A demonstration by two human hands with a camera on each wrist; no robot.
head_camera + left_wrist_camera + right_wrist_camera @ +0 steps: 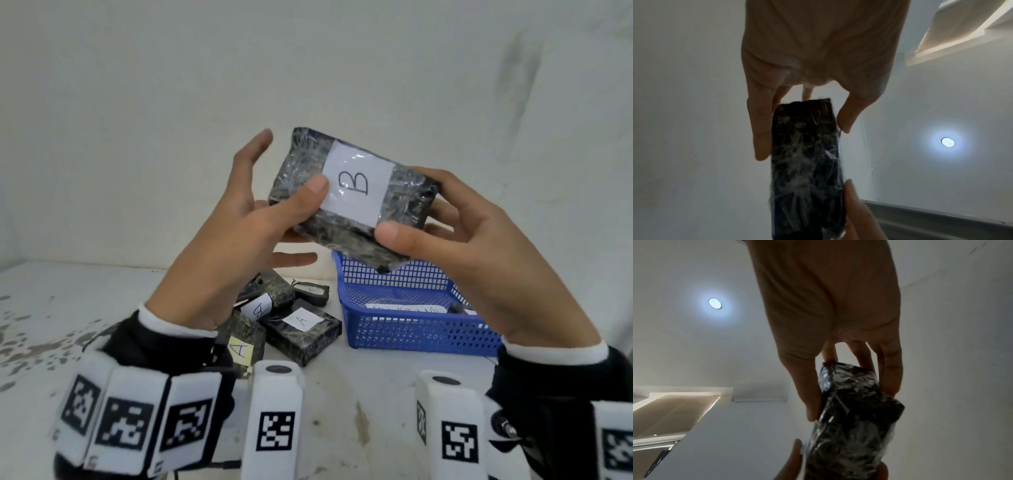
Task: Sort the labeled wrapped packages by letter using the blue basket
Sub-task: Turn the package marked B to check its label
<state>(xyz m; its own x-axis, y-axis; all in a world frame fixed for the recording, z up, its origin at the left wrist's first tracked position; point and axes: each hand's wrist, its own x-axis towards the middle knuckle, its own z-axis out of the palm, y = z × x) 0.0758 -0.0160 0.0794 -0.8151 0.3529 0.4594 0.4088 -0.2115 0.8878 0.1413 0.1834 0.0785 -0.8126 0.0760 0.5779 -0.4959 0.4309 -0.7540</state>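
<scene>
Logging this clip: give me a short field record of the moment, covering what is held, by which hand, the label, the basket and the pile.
held item: wrapped package, raised above the table
label on it: B
left hand: thumb pinches the package beside the label
right hand: grips the package's other end
blue basket: on the table, below and right of the package; a white paper strip inside
pile: packages left of the basket, two A labels and one B label readable

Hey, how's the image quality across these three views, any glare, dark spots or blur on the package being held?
Head view: evenly lit and sharp, the B on the held package reads clearly, with slight sheen on its wrap. Left wrist view: backlit and dim, the left hand and package dark, the ceiling light blooming. Right wrist view: likewise dim, the right hand shadowed, wrap glinting.
</scene>
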